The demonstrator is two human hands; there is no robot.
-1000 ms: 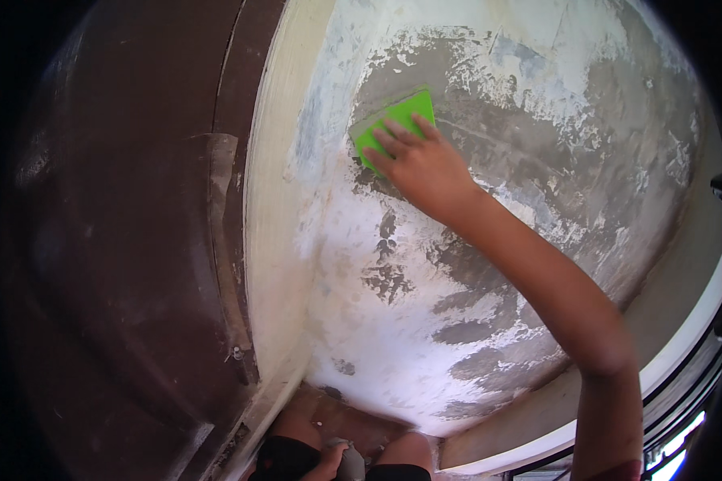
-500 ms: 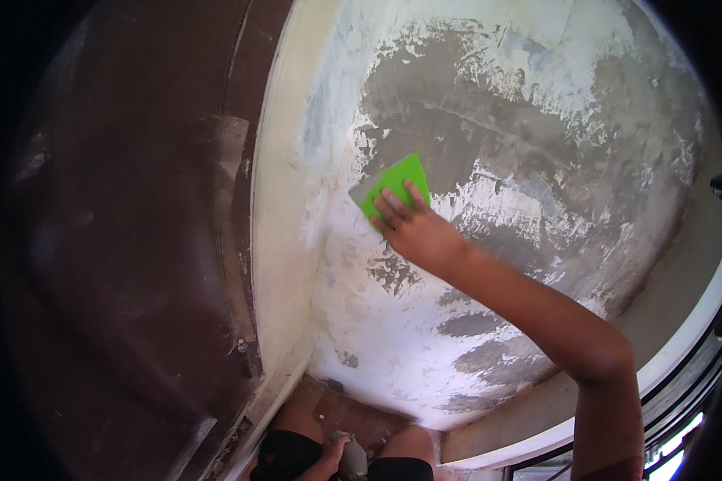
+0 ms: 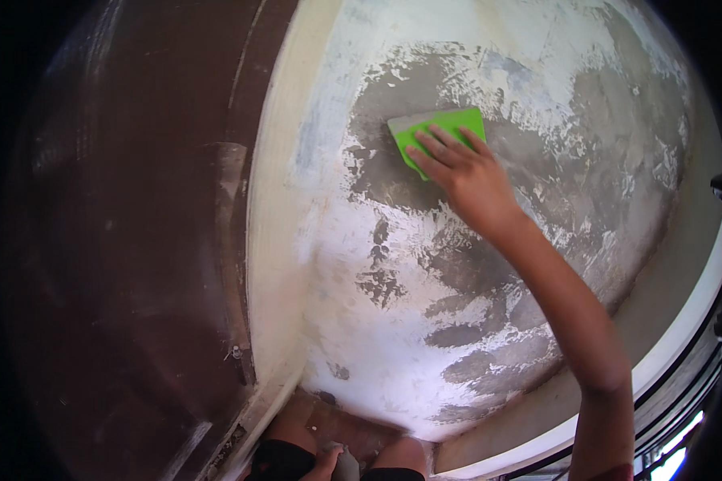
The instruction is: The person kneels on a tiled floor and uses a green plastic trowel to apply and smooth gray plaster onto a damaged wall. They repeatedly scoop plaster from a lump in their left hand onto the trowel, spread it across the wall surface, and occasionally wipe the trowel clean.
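Observation:
My right hand (image 3: 473,180) presses a green flat spreader (image 3: 457,120) with grey paste along its upper edge against the wall (image 3: 521,337), fingers spread over its back and gripping it. The wall is white with rough, patchy grey filler, densest around the spreader and to the right. Low at the bottom edge, between my thighs, my left hand (image 3: 326,459) grips a grey object (image 3: 346,467), partly cut off by the frame and too unclear to name.
A dark brown panel (image 3: 120,224) with a cream frame (image 3: 273,200) fills the left side. A ledge with a white edge (image 3: 674,329) curves along the right, beside dark railings. My bare knees and dark shorts (image 3: 281,455) are at the bottom, above a brownish floor.
My right hand and the spreader first moved down the wall, then up and rightward, now sitting right of where they were a second ago. My left hand stays low on the grey object.

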